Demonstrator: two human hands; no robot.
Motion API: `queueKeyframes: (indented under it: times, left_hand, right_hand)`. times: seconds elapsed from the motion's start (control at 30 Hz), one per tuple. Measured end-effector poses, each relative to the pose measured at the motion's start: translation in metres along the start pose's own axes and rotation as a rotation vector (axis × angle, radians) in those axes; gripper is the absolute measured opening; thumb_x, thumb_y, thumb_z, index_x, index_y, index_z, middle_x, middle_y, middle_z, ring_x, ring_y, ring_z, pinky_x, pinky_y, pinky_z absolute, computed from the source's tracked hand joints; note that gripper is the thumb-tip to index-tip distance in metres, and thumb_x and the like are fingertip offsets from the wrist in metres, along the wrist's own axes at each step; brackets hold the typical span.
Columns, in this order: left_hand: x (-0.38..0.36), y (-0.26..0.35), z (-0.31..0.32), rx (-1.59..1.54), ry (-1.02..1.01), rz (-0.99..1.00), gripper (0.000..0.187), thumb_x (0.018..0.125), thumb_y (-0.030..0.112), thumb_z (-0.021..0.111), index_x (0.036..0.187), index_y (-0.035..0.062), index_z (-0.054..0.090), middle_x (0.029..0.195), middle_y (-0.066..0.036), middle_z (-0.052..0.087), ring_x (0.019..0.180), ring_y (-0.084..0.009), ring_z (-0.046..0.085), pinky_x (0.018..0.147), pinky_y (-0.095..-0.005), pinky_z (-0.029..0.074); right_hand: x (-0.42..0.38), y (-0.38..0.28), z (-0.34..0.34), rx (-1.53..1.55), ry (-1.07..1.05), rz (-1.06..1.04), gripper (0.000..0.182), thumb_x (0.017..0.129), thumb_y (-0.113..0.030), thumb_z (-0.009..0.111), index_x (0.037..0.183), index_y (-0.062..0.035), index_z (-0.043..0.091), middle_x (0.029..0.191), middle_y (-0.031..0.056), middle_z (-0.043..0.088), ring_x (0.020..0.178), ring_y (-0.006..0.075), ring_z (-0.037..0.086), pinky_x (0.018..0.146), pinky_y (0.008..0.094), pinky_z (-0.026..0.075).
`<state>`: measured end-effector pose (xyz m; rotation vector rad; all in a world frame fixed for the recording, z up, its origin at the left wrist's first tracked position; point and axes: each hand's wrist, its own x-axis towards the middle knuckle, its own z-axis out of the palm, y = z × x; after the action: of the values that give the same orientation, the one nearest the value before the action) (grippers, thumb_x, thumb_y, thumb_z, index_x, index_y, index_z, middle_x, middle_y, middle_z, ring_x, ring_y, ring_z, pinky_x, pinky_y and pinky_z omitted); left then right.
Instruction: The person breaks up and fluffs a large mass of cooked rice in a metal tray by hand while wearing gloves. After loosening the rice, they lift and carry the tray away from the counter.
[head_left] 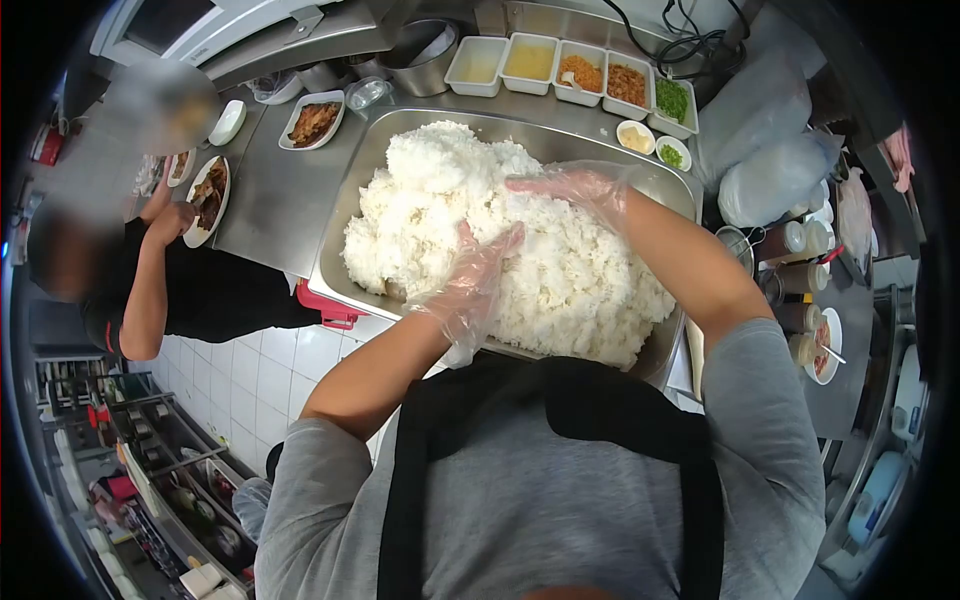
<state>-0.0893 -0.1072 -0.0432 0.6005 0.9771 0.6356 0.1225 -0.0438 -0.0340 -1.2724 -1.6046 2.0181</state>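
Observation:
A big metal tray [352, 200] holds a large heap of white rice [430, 190], piled higher at its left end. My left hand [472, 275], in a clear plastic glove, rests on the middle of the rice with its fingers apart. Across the upper right part of the heap lies my right hand [575, 190], gloved the same way, its fingers stretched out toward the left and touching the rice. Neither hand is closed around anything.
Beyond the tray stand white containers of toppings [580, 75] and two small bowls [635, 137]. At the left, a co-worker's hand [172, 222] is at an oval plate of food [208, 203]. Plastic bags [775, 175] and jars [800, 280] are on the right.

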Motion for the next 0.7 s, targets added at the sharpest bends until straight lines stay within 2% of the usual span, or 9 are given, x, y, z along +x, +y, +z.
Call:
queueKeyframes:
  times: [0.1,0.2,0.37,0.4,0.43,0.5,0.53,0.6,0.7]
  left_hand:
    - [0.013,-0.011,-0.023,0.229,-0.237,0.067,0.051,0.096,0.029,0.047,0.142,0.0118,0.034,0.14,-0.009,0.044,0.13,-0.0203,0.038,0.111,-0.0391,0.022]
    - [-0.01,0.016,-0.003,0.561,-0.343,0.183,0.041,0.096,0.023,0.046,0.133,0.0066,0.049,0.132,-0.012,0.052,0.124,-0.0201,0.044,0.108,-0.0349,0.027]
    - [-0.017,0.034,0.024,0.371,-0.274,0.418,0.049,0.086,0.011,0.06,0.131,0.001,0.043,0.125,-0.013,0.053,0.116,-0.022,0.05,0.099,-0.0336,0.041]
    - [-0.007,0.038,0.022,0.349,-0.349,0.533,0.06,0.081,0.006,0.065,0.133,0.0007,0.035,0.126,-0.013,0.05,0.115,-0.0243,0.052,0.1,-0.0341,0.042]
    - [0.001,0.043,0.023,0.339,-0.45,0.73,0.054,0.081,0.007,0.065,0.129,0.0013,0.042,0.124,-0.012,0.053,0.112,-0.0223,0.054,0.099,-0.0326,0.042]
    - [0.023,0.051,0.027,0.563,-0.483,1.049,0.045,0.081,0.01,0.066,0.122,0.0024,0.05,0.12,-0.009,0.058,0.108,-0.0189,0.057,0.098,-0.0303,0.043]
    - [0.028,0.057,0.029,0.796,-0.398,1.163,0.042,0.081,0.012,0.066,0.12,0.0027,0.053,0.118,-0.007,0.06,0.107,-0.0175,0.057,0.097,-0.0296,0.044]
    - [0.022,0.065,0.026,1.208,-0.285,1.0,0.039,0.087,0.024,0.054,0.124,0.0125,0.053,0.126,-0.004,0.056,0.113,-0.0229,0.053,0.097,-0.0369,0.043]
    - [0.006,0.077,0.033,1.195,-0.193,1.093,0.035,0.088,0.025,0.053,0.12,0.0129,0.056,0.12,-0.006,0.059,0.111,-0.0233,0.054,0.095,-0.0352,0.044]
  right_hand:
    - [-0.001,0.028,-0.009,0.081,-0.033,-0.216,0.057,0.094,-0.039,0.046,0.139,-0.0065,0.037,0.143,0.011,0.035,0.135,0.0201,0.03,0.112,0.0364,0.024]
    - [-0.02,0.017,0.0,-0.013,0.036,-0.29,0.049,0.091,-0.035,0.051,0.13,-0.0052,0.048,0.135,0.0122,0.043,0.128,0.0211,0.038,0.107,0.0373,0.03]
    - [-0.068,-0.066,0.065,-0.319,0.588,-0.096,0.045,0.083,-0.033,0.065,0.117,-0.0043,0.058,0.125,0.0108,0.053,0.109,0.021,0.051,0.094,0.0364,0.042]
    - [-0.066,-0.073,0.06,-0.411,0.575,-0.039,0.046,0.081,-0.032,0.067,0.117,-0.0047,0.059,0.122,0.0105,0.056,0.106,0.021,0.054,0.093,0.0353,0.043]
    - [-0.066,-0.077,0.052,-0.501,0.569,0.017,0.047,0.079,-0.031,0.068,0.117,-0.005,0.059,0.118,0.0103,0.06,0.103,0.021,0.057,0.092,0.0343,0.044]
    - [-0.077,-0.071,0.053,-0.601,0.7,-0.247,0.046,0.079,-0.028,0.067,0.117,-0.0024,0.057,0.109,0.0134,0.064,0.099,0.0237,0.061,0.089,0.0347,0.046]
    - [-0.083,-0.07,0.055,-0.667,0.734,-0.27,0.046,0.079,-0.027,0.067,0.116,-0.0017,0.057,0.11,0.0144,0.064,0.099,0.0256,0.06,0.089,0.035,0.046]
    - [-0.095,-0.067,0.056,-0.798,0.815,-0.311,0.045,0.079,-0.025,0.066,0.115,-0.0003,0.057,0.111,0.0164,0.063,0.101,0.0294,0.06,0.088,0.0356,0.046]
    - [-0.11,-0.037,0.04,-0.88,0.908,-0.072,0.044,0.075,-0.022,0.068,0.111,-0.0006,0.057,0.105,0.0211,0.062,0.097,0.0357,0.059,0.086,0.0398,0.047]
